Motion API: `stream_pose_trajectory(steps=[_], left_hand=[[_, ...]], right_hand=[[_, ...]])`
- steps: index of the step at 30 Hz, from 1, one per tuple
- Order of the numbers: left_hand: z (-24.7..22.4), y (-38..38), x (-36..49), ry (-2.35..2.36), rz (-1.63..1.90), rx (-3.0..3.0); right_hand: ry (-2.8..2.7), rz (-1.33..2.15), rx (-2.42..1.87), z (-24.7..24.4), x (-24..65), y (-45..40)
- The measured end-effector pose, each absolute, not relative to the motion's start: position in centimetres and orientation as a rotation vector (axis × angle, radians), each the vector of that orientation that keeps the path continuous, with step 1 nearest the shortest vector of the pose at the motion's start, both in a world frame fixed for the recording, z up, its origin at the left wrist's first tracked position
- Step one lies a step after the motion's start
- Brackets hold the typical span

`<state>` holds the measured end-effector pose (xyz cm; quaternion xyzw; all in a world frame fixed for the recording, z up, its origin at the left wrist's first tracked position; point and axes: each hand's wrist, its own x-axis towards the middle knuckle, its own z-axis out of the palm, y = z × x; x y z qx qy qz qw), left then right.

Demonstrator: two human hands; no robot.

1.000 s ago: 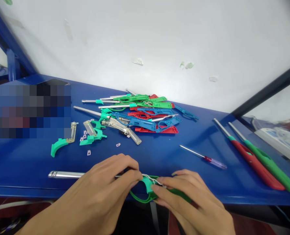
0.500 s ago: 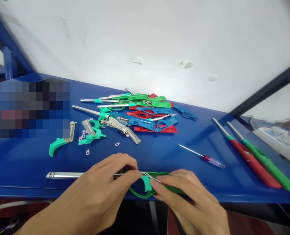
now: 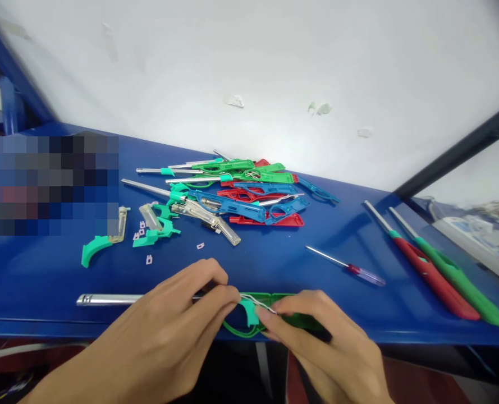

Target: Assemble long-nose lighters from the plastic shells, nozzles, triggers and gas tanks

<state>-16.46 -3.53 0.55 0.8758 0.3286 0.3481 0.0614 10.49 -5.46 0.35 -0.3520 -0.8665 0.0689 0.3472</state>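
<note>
At the table's front edge lies a green lighter half-shell with a silver metal tube pointing left. My left hand is closed on the lighter where the tube meets the shell, its thumb and forefinger pinched together. My right hand pinches the thin white wires over the shell. Between the hands sits a teal trigger piece. Parts of the shell under the fingers are hidden.
Behind are piled green, blue and red shells with metal tubes. Teal triggers and small pink pieces lie left. A screwdriver, a red lighter and a green lighter lie right. A wall stands behind.
The right hand's forefinger and thumb are slightly farther apart from the left hand, and more of the wires shows. The view has shifted slightly.
</note>
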Motion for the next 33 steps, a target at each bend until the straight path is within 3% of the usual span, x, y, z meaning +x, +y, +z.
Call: stream_pose_trajectory(steps=[33], left_hand=[[0.85, -3.06, -16.16, 1.057, 0.905, 2.692]], right_hand=[[-2.079, 0.224, -0.909, 0.51, 10.07, -4.59]])
